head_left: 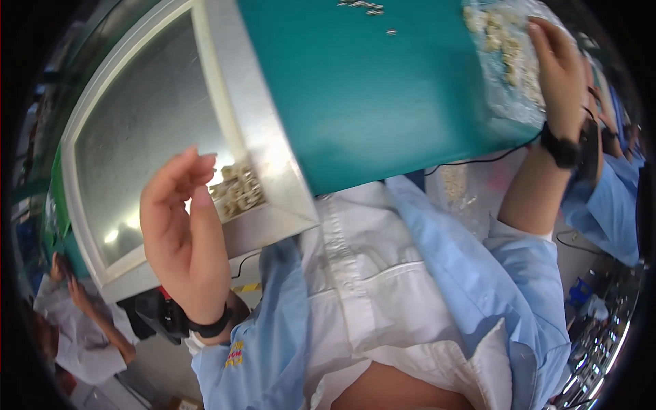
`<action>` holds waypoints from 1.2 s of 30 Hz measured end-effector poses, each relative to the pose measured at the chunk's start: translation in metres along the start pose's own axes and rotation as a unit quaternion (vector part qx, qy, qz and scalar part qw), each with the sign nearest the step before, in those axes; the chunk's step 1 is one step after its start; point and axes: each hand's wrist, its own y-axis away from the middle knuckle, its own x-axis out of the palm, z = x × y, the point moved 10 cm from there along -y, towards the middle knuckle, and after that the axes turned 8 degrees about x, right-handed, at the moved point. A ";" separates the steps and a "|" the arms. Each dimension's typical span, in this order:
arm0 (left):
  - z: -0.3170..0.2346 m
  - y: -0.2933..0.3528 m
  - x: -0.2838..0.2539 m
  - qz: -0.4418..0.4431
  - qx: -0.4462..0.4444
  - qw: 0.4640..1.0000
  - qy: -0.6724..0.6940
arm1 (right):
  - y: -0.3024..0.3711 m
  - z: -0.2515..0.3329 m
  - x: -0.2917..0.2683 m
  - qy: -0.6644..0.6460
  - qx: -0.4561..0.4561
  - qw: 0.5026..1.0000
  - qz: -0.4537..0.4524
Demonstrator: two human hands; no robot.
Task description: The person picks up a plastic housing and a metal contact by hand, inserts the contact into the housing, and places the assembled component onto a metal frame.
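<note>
My left hand (181, 225) is over the near corner of a metal-framed tray (263, 147). Its fingers are loosely bent, the thumb stands apart from them, and nothing shows between. Just beside the fingertips, a pile of small beige parts (238, 190) lies in that tray corner. My right hand (559, 72) reaches to the far right, over a clear plastic bag (509, 109). The bag holds many small cream-coloured pieces (502, 44). The right fingers are stretched toward the bag, and I see nothing held in them; some fingers are partly hidden.
A green work surface (369, 102) lies between tray and bag. Several small shiny metal pieces (372, 9) are at its far edge. A black cable (485, 159) runs beneath its near edge. Another person (89, 328) is at lower left, and a co-worker's blue sleeve (608, 212) is at right.
</note>
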 end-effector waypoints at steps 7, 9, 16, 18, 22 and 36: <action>-0.023 0.008 0.068 0.121 0.062 0.989 0.060 | 0.006 -0.056 0.052 0.206 0.082 0.958 0.182; -0.027 0.008 0.076 0.148 0.071 0.984 0.064 | 0.012 -0.046 0.056 0.220 0.074 0.956 0.178; -0.024 0.007 0.083 0.171 0.049 0.977 0.114 | 0.014 -0.029 0.063 0.213 0.050 0.964 0.150; -0.020 0.007 0.083 0.169 0.039 0.975 0.138 | 0.016 -0.017 0.058 0.149 0.049 0.978 0.140; -0.008 0.010 0.078 0.140 -0.029 0.964 0.226 | 0.032 0.087 0.064 -0.046 -0.049 0.979 0.194; 0.010 0.012 0.079 0.057 -0.111 0.881 0.457 | 0.072 0.198 0.102 -0.167 -0.277 0.922 0.213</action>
